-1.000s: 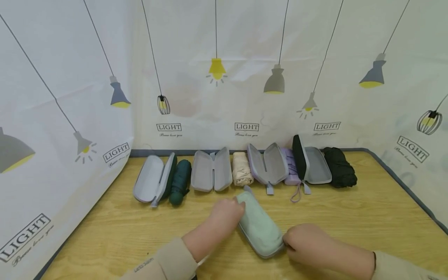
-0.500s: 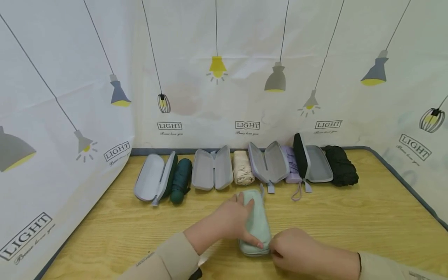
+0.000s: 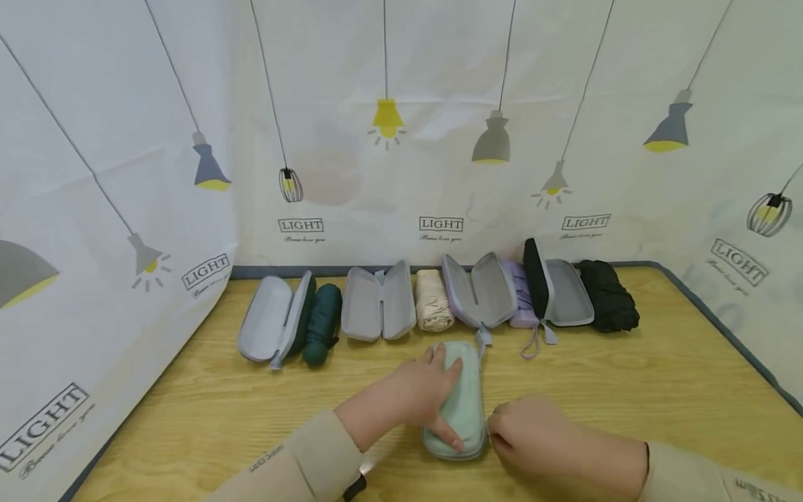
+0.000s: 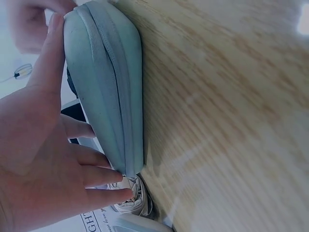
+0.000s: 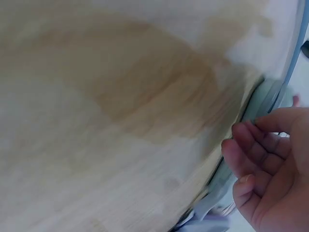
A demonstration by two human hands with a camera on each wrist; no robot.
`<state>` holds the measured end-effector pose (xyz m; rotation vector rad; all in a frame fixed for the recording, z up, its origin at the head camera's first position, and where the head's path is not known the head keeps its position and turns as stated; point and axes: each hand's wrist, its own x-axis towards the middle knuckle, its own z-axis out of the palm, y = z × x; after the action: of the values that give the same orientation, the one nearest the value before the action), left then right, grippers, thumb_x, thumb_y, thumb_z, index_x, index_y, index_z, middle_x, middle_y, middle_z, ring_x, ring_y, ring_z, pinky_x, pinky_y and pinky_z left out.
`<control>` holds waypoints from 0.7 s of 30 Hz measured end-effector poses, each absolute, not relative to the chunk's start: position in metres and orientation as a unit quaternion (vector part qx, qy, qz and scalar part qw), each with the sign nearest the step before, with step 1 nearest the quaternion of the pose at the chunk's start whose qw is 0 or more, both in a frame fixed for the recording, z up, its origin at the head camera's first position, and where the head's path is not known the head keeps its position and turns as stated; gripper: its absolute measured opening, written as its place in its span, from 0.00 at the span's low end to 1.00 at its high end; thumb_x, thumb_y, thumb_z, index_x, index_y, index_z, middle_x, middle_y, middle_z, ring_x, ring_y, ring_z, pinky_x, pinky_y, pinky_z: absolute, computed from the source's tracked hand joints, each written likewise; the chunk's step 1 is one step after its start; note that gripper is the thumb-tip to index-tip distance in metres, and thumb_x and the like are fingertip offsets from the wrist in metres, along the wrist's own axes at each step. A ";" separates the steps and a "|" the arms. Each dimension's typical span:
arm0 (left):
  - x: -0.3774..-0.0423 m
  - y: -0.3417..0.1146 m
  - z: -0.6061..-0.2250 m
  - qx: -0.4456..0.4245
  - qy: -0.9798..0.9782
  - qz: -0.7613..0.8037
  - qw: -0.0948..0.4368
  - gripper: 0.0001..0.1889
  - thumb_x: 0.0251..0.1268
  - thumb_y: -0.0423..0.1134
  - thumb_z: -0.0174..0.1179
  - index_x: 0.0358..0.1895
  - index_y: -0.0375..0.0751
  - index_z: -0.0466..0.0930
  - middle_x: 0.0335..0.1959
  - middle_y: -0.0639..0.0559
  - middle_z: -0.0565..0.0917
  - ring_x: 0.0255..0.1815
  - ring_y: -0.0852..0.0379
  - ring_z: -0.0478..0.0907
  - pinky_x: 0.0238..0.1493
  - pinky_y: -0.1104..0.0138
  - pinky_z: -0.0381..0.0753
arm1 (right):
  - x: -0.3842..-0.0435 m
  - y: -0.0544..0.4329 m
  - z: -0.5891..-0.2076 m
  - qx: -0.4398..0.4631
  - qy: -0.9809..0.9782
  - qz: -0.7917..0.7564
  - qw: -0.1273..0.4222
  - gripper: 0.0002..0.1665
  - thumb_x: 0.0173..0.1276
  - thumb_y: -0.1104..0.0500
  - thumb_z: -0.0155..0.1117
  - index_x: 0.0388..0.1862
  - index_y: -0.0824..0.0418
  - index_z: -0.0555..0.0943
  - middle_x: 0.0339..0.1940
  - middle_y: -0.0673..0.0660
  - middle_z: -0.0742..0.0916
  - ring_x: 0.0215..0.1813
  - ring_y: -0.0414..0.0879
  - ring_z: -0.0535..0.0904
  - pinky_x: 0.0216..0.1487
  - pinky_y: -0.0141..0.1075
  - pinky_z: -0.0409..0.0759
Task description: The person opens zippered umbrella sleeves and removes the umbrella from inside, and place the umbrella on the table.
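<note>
A mint-green zip case [image 3: 467, 401] lies closed on the table with its long side pointing away from me. My left hand [image 3: 423, 397] rests on it from the left, fingers spread and mostly straight, the thumb on its near end. In the left wrist view a zip [image 4: 113, 72] runs along the case's side. Beside the near right edge, my right hand [image 3: 539, 432] pinches with thumb and forefinger, other fingers curled, at what appears to be the zip's pull; the fingers mostly hide it. A grey loop tab [image 3: 482, 338] sticks out at the far end.
Along the back stand open cases, dark green [image 3: 266, 321], grey [image 3: 364, 307], lavender [image 3: 483, 293] and black [image 3: 569, 293]. Between and beside them lie folded umbrellas, teal [image 3: 323, 324], beige [image 3: 434, 301], lavender [image 3: 521, 300] and black [image 3: 607, 296]. A printed backdrop [image 3: 351, 139] rises behind.
The mint case has turned from slanted to pointing straight away. My left hand has gone from gripping its far end to lying spread on top. My right hand has shifted slightly left.
</note>
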<state>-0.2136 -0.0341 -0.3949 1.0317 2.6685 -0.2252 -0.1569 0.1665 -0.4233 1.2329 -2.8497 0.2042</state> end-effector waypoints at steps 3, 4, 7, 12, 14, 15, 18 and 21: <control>-0.213 -0.036 -0.394 0.360 0.920 -0.074 0.136 0.66 0.36 0.79 0.62 0.77 0.40 0.52 0.74 0.30 0.53 0.73 0.36 0.54 0.64 0.52 0.68 | -0.165 0.168 -0.425 0.393 -0.917 0.056 0.032 0.16 0.57 0.62 0.66 0.16 0.51 0.72 0.16 0.42 0.73 0.17 0.38 0.69 0.16 0.36 0.67; -0.213 -0.037 -0.394 0.361 0.919 -0.073 0.137 0.66 0.36 0.79 0.62 0.77 0.40 0.52 0.75 0.30 0.52 0.73 0.36 0.54 0.65 0.52 0.68 | -0.168 0.169 -0.426 0.393 -0.917 0.052 0.039 0.16 0.57 0.62 0.66 0.16 0.51 0.72 0.16 0.43 0.73 0.17 0.39 0.70 0.16 0.37 0.68; -0.214 -0.036 -0.394 0.366 0.918 -0.073 0.135 0.65 0.37 0.79 0.61 0.77 0.40 0.52 0.75 0.31 0.52 0.73 0.36 0.54 0.64 0.53 0.68 | -0.177 0.169 -0.429 0.381 -0.922 0.034 0.063 0.15 0.58 0.62 0.66 0.16 0.52 0.73 0.16 0.44 0.75 0.17 0.42 0.72 0.15 0.38 0.69; -0.215 -0.035 -0.396 0.365 0.918 -0.076 0.132 0.65 0.37 0.79 0.61 0.77 0.41 0.52 0.75 0.31 0.52 0.74 0.36 0.54 0.64 0.54 0.69 | -0.193 0.170 -0.430 0.347 -0.935 0.018 0.074 0.14 0.59 0.62 0.66 0.17 0.53 0.74 0.17 0.47 0.76 0.18 0.45 0.75 0.15 0.40 0.70; -0.215 -0.034 -0.396 0.362 0.919 -0.075 0.134 0.66 0.37 0.79 0.61 0.77 0.41 0.52 0.75 0.31 0.52 0.74 0.36 0.54 0.65 0.54 0.68 | -0.199 0.170 -0.429 0.339 -0.938 0.016 0.072 0.15 0.60 0.62 0.65 0.17 0.52 0.73 0.16 0.47 0.76 0.18 0.45 0.75 0.16 0.40 0.70; -0.214 -0.034 -0.396 0.362 0.919 -0.075 0.135 0.66 0.36 0.79 0.61 0.77 0.41 0.52 0.75 0.31 0.52 0.74 0.36 0.54 0.65 0.54 0.68 | -0.202 0.171 -0.429 0.338 -0.938 0.016 0.071 0.15 0.60 0.62 0.65 0.16 0.52 0.73 0.16 0.47 0.76 0.18 0.45 0.75 0.16 0.41 0.70; -0.213 -0.035 -0.396 0.361 0.919 -0.078 0.136 0.66 0.36 0.79 0.61 0.77 0.42 0.52 0.75 0.31 0.52 0.74 0.37 0.54 0.65 0.55 0.68 | -0.209 0.172 -0.428 0.335 -0.940 0.020 0.065 0.15 0.61 0.62 0.66 0.17 0.53 0.73 0.15 0.47 0.76 0.19 0.45 0.76 0.17 0.42 0.72; -0.213 -0.035 -0.395 0.360 0.919 -0.083 0.136 0.65 0.37 0.79 0.61 0.77 0.42 0.52 0.75 0.31 0.53 0.74 0.38 0.54 0.65 0.56 0.68 | -0.214 0.172 -0.428 0.329 -0.942 0.020 0.065 0.14 0.61 0.61 0.66 0.18 0.54 0.74 0.16 0.48 0.77 0.20 0.46 0.77 0.18 0.43 0.73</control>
<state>-0.2127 -0.0347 -0.3947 1.0439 2.6617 -0.2411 -0.2142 0.1720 -0.4276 0.9920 -2.8434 0.0596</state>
